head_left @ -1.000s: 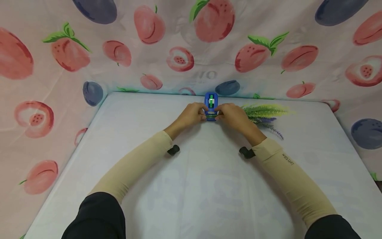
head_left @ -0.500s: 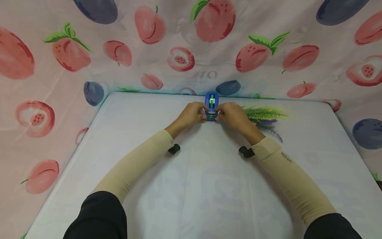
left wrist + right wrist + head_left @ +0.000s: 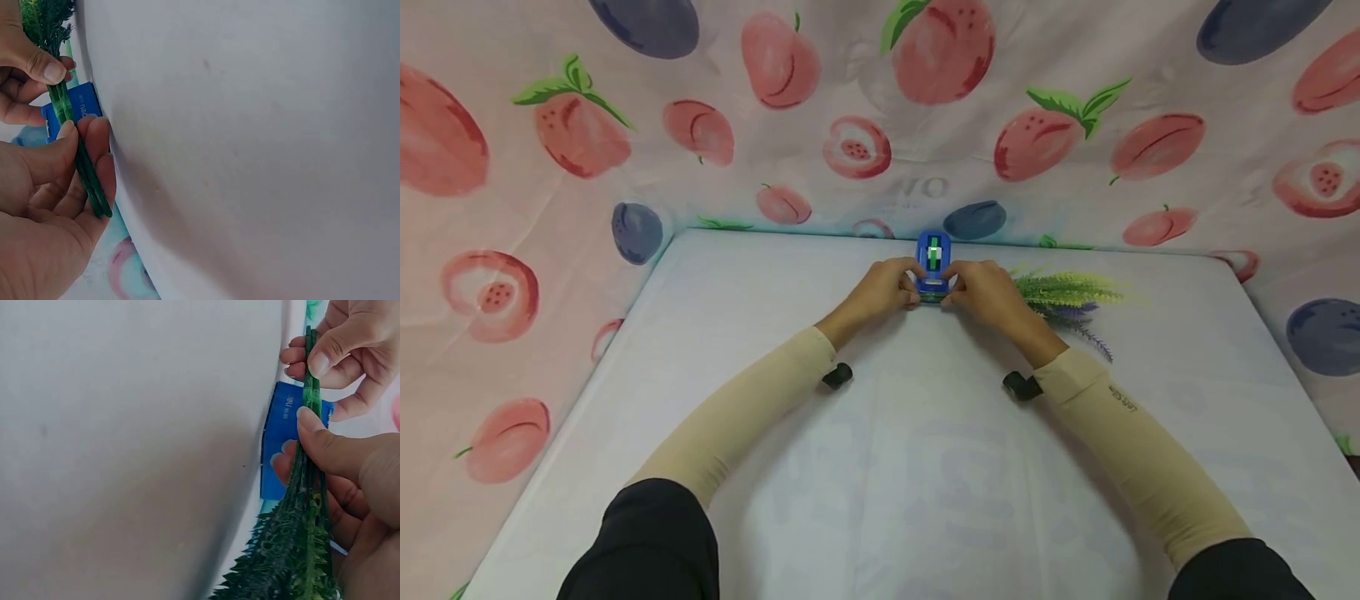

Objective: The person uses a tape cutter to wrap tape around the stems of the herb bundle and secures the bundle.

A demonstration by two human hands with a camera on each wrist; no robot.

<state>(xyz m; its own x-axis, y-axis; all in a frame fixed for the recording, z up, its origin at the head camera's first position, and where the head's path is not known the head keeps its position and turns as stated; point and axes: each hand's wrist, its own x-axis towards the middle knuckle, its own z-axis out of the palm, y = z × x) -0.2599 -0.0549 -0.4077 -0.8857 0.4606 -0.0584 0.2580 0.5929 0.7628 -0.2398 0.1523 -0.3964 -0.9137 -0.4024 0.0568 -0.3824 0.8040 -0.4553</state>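
Observation:
Both hands hold a bundle of artificial flowers [image 3: 1067, 290] crosswise in front of a blue tape dispenser [image 3: 934, 273]. My left hand [image 3: 883, 287] pinches the stem ends [image 3: 92, 178] between thumb and fingers. Further up the stems, close to the blooms, my right hand [image 3: 988, 290] grips the bundle, thumb on top. Between the two thumbs a band of shiny green tape [image 3: 311, 398] lies around the stems. Yellow-green and purple sprays stick out past the right hand. The dispenser stands at the table's far edge, a green roll [image 3: 934, 252] showing in its middle.
A white-covered table [image 3: 940, 467] spreads out below the arms. Behind it and to the left hangs a pale cloth [image 3: 715, 50] printed with peaches and dark plums. Black wrist cameras [image 3: 1021, 385] sit under both sleeves.
Both hands keep their hold on the stems at the dispenser. The stems have come slightly nearer to me, uncovering more of the dispenser's front, and the blooms have shifted a little.

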